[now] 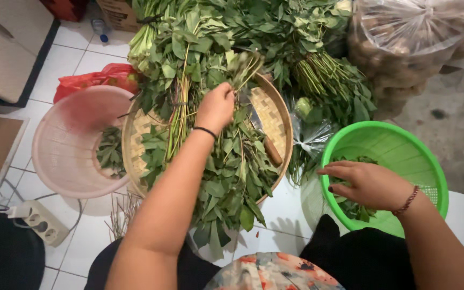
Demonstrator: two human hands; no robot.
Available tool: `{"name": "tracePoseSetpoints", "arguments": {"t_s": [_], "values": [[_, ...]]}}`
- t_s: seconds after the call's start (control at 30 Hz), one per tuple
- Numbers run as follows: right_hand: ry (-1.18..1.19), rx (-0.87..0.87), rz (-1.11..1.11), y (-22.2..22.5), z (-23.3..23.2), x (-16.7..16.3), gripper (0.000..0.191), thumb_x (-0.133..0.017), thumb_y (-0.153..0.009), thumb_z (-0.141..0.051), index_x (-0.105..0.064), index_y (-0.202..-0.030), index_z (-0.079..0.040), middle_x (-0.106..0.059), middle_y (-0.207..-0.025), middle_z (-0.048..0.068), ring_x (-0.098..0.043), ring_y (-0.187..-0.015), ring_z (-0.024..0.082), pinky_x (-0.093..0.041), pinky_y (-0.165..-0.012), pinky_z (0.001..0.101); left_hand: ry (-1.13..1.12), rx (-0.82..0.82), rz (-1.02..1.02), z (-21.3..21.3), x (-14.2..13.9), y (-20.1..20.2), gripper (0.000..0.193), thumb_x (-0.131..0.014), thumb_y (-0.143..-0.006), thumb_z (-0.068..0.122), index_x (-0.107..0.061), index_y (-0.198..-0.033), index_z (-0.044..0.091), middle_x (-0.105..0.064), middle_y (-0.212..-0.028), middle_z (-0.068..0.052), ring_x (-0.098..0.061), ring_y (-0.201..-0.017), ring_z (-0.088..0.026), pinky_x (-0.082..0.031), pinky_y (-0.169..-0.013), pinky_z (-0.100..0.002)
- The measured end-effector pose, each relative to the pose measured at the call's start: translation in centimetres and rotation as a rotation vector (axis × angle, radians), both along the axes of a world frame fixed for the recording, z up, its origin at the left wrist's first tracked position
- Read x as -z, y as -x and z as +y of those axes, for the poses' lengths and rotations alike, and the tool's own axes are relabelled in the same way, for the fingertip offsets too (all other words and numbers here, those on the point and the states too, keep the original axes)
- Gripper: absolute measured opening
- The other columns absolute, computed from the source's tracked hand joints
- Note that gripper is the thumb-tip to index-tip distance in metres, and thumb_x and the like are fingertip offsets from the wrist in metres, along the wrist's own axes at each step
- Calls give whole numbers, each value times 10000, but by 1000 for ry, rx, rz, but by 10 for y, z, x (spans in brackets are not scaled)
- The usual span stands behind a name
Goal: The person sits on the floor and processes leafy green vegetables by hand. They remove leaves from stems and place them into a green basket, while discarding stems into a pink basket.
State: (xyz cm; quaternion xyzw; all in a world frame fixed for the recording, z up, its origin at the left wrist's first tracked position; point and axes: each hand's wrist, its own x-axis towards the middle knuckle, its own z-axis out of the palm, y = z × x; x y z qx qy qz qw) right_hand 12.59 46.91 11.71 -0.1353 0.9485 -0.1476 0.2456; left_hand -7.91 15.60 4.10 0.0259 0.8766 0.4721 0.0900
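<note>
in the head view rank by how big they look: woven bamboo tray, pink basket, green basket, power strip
1. woven bamboo tray, largest, though leaves cover much of it
2-3. green basket and pink basket look alike, too close to rank
4. power strip, smallest

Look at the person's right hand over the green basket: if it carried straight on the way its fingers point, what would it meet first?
The right hand points leftward, so it would probably first meet the green basket's near rim, then the clear plastic bag beside the leafy stems; depth is unclear.
</note>
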Motion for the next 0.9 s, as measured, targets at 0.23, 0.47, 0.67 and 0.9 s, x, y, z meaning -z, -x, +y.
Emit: {"name": "tracePoseSetpoints", "arguments": {"t_s": [0.23,0.47,0.67,0.9], "values": [[-74,35,93,0,3,-14,502,-674,-871,-373,-644,-1368,-311,-656,-1360,19,-665,-1112,280,-538,-938,402,-266,54,290,-11,-30,-22,227,-666,-919,162,-708,-1130,87,-694,-771,-30,-620,-662,-107,-501,-621,-272],[109,-18,490,19,-12,-41,290,-670,-893,-285,-728,-1168,-212,-750,-1101,54,-714,-952,287,-569,-814,404,-564,145,163,13,25,-37,147,-692,-898,69,-729,-1035,30,-668,-838,49,-560,-711,-36,-471,-640,-202],[317,31,879,58,-22,-22,280,-627,-945,-157,-699,-1215,-164,-726,-1182,82,-683,-1064,274,-560,-941,395,-662,181,71,11,31,-57,133,-679,-905,60,-723,-1024,18,-671,-859,49,-563,-719,-17,-454,-644,-185],[100,1,642,77,-6,21,139,-682,-878,-199,-751,-998,-181,-763,-954,-3,-720,-916,213,-423,-1036,532,-808,118,-145,-7,27,-73,127,-682,-919,70,-730,-1029,29,-600,-754,47,-425,-565,-13,-312,-492,-188]]}}
